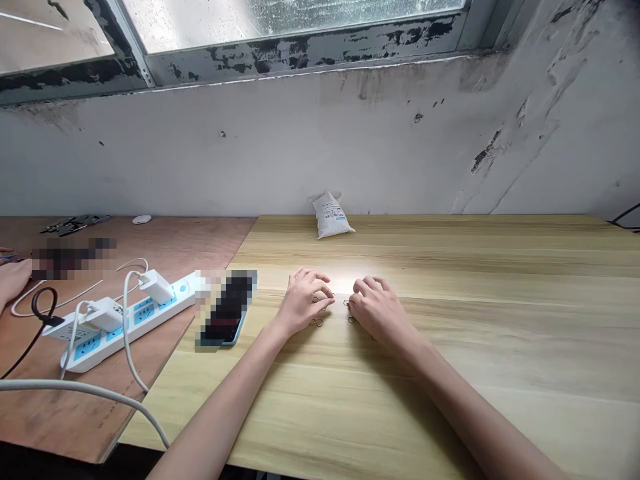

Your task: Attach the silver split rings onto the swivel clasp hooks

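The fingers of the left hand bend, a bit spread, over small rings on the desk, nearer its left edge than its right. The right hand curls in more, by other rings. I cannot tell if either holds one. A bag sits near the back edge.

"Can you read any wording from your end?"

"Not a word. On my feed, the white packet just above the middle of the frame carries dark lines of print and a blue patch, all too small for me to make out."

"And at the left, lower down?"

"I see faint grey print on the white charger plugged into the power strip; I can't read that either."
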A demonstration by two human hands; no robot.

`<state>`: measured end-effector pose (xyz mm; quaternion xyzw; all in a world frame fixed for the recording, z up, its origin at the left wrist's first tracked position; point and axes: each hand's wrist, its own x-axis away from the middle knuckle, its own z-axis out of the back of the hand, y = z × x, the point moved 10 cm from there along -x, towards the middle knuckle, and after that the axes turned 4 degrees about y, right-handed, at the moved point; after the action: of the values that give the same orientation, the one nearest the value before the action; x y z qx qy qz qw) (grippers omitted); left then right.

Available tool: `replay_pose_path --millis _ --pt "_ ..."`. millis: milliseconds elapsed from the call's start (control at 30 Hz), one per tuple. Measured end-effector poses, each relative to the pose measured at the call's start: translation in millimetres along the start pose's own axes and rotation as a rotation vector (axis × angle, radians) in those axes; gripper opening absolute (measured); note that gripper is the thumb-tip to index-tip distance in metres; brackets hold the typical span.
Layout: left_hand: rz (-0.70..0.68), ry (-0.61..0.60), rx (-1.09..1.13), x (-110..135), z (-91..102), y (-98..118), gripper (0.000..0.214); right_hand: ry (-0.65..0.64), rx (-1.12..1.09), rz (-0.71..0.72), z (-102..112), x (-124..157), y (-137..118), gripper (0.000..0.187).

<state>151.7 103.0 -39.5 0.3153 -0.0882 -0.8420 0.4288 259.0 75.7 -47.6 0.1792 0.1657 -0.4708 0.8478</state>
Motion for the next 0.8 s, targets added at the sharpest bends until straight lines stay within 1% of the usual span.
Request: replay_pose_path --millis 133,233,333,533,800 --pt "0.018 0.022 -0.006 1.9 3.7 0.6 0.005 0.087 -0.037 -0.055 1.1 1.6 8.3 0.025" --pt "0.030 0.016 0.014 3.1 4.0 0.8 0.007 0.104 -0.093 -0.061 -1.4 3.9 11.4 0.019" --pt "0.049 0.014 0.044 3.7 3.7 1.6 0.008 0.128 -0.174 -0.071 -0.4 7.0 12.0 0.018" --pt "-0.031 0.039 0.052 4.0 3.1 13.9 0.013 0.246 -0.335 -0.126 10.0 11.3 11.4 0.019" --pt "-0.048 0.036 -0.004 5.1 0.1 10.6 0.013 0.260 -0.346 -0.162 9.1 11.9 14.0 0.021"
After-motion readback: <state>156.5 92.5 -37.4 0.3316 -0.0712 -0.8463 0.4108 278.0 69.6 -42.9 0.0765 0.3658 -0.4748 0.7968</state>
